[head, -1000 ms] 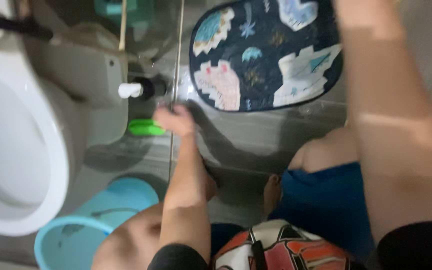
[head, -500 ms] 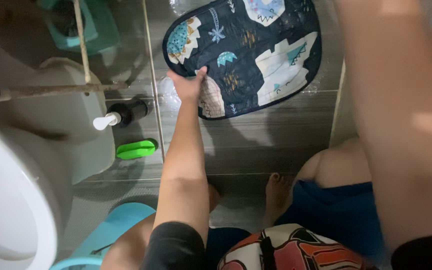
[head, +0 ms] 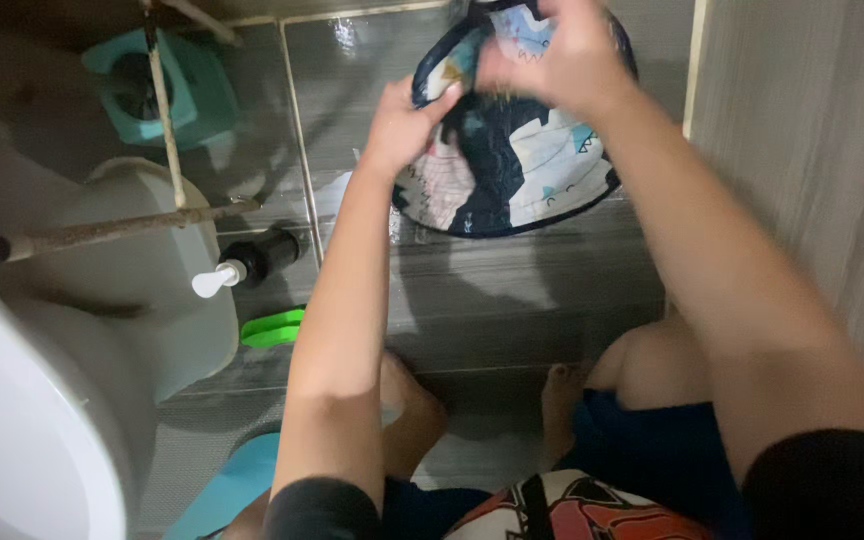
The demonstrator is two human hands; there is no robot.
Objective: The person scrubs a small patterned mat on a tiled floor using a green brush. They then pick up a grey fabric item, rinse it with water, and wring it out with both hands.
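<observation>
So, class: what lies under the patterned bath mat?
Wet grey floor tiles show around the patterned bath mat, which both the left hand and right hand grip. The floor directly beneath it is covered.

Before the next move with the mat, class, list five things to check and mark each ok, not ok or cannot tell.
1. Left hand grips the mat at its left edge: ok.
2. Right hand grips the mat's top part: ok.
3. Mat fully lifted off the floor: cannot tell; its upper part is bunched in the hands, and the lower edge looks close to the tiles.
4. Floor dry: not ok; wet sheen shows beside the mat.
5. Pump bottle and green brush apart from the mat: ok; both lie by the toilet.
</observation>
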